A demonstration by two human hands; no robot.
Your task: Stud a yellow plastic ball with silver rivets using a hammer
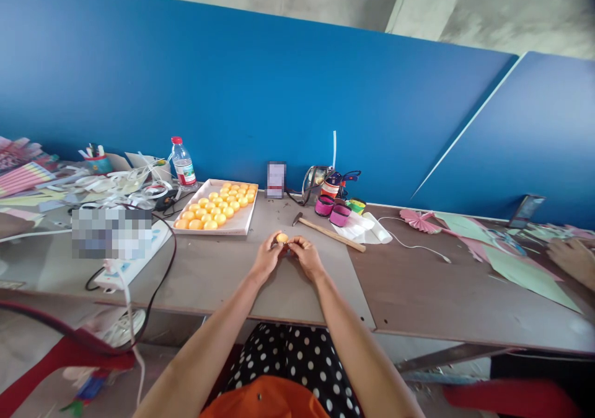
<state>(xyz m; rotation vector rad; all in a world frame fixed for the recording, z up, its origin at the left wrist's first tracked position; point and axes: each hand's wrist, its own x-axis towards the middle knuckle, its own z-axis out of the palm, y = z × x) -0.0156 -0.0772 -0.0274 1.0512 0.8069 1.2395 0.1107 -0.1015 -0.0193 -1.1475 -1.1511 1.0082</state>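
Over the near middle of the table, my left hand point(268, 255) has its fingers closed around an orange ping-pong ball point(282, 238). My right hand point(304, 255) is beside the ball, thumb and fingers pinched together at its right side. Whatever small thing those fingertips hold, if any, is too small to make out. To the left and farther back lies a shallow white box point(227, 231) with rows of similar orange balls point(220, 219). A wooden-handled hammer point(332, 234) rests behind and to the right of my right hand.
A phone point(276, 180) leans against the blue partition point(297, 95). Purple tape rolls point(341, 214) lie behind the hammer. Left are a bottle point(183, 164), a power strip point(139, 260) and tangled cables. At right, another person's hand point(574, 258) is near paper sheets point(525, 269).
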